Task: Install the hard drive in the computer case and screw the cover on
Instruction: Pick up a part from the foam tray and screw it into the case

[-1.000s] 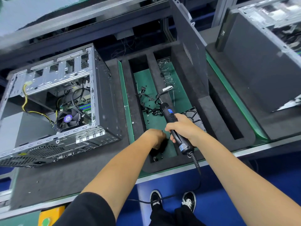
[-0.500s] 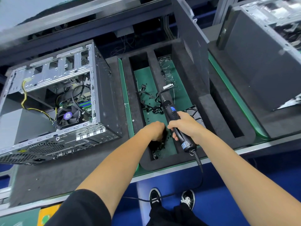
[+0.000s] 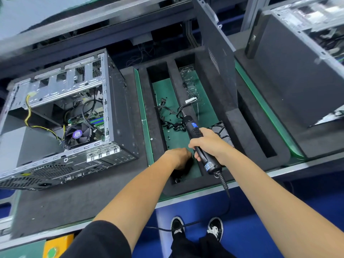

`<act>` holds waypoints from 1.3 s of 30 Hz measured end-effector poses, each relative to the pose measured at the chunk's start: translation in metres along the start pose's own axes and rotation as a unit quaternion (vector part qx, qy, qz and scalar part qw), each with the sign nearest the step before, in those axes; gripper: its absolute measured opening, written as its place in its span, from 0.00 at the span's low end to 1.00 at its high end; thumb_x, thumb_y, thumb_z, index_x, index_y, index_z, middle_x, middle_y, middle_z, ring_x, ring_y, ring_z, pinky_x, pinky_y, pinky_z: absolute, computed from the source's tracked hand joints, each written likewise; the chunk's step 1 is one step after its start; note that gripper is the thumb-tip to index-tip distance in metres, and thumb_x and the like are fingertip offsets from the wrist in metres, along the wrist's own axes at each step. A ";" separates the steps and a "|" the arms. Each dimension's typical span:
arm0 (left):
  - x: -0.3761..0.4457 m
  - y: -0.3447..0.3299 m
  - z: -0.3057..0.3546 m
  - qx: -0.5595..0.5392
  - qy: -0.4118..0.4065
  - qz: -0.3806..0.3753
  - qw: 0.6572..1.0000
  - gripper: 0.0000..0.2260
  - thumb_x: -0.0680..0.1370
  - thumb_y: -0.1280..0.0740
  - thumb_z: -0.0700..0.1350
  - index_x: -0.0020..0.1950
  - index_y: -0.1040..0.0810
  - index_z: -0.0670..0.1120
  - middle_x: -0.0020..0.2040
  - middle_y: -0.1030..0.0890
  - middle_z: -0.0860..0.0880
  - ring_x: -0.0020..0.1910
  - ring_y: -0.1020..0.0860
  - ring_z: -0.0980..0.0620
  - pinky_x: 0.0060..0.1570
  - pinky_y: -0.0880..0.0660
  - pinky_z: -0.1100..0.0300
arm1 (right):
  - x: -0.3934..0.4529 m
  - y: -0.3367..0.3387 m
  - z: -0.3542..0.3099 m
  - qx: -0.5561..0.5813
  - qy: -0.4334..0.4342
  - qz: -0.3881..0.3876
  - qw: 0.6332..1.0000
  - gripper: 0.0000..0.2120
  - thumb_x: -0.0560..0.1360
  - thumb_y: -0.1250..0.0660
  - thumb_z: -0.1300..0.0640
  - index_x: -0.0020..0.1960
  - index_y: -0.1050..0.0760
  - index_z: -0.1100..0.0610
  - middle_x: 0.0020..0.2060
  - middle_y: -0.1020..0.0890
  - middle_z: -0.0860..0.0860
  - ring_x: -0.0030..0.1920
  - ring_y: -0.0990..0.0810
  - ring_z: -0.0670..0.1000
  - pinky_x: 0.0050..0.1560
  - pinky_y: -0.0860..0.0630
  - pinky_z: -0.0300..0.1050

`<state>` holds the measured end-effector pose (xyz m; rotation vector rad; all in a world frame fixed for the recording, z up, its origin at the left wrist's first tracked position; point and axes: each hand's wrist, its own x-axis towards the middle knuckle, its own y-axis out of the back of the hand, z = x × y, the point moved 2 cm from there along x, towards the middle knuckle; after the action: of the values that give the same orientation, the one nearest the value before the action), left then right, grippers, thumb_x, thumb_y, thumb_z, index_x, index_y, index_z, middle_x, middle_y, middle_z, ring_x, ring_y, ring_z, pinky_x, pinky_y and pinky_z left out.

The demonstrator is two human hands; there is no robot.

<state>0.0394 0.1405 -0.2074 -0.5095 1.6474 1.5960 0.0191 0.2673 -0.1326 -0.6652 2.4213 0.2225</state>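
Observation:
The open computer case (image 3: 115,112) lies on the dark mat at the left, its fan and cables showing inside. My right hand (image 3: 208,144) grips a black electric screwdriver (image 3: 195,133), whose tip points away over the foam tray (image 3: 247,127). My left hand (image 3: 178,157) reaches down into the near end of the tray's green-floored compartment (image 3: 176,101), its fingers curled and hidden below the knuckles; whether they hold anything I cannot tell. The hard drive (image 3: 223,133) lies in the tray just right of my right hand. The dark side cover (image 3: 212,58) stands upright in a tray slot.
Loose black cables (image 3: 167,116) and small screws lie on the green floor of the compartment. A second dark computer case (image 3: 297,71) stands at the right. The screwdriver's cord (image 3: 226,198) hangs over the table's front edge. An empty slot (image 3: 258,131) runs along the tray's right side.
Both hands have stayed almost in place; my left hand still works in the near end of the compartment. The view has shifted slightly.

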 end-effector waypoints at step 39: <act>-0.004 0.046 -0.037 -0.198 0.056 0.173 0.963 0.06 0.68 0.27 0.38 0.42 0.21 0.39 0.40 0.20 0.42 0.41 0.22 0.43 0.38 0.25 0.55 | 0.014 0.001 0.013 -0.027 -0.011 -0.010 1.000 0.11 0.71 0.32 0.63 0.49 0.31 0.56 0.34 0.23 0.56 0.26 0.22 0.53 0.30 0.23 0.46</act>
<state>-0.0016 0.1101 -0.1778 -0.5408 1.5627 2.2160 0.0158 0.2664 -0.1509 -0.7071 2.3943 0.2873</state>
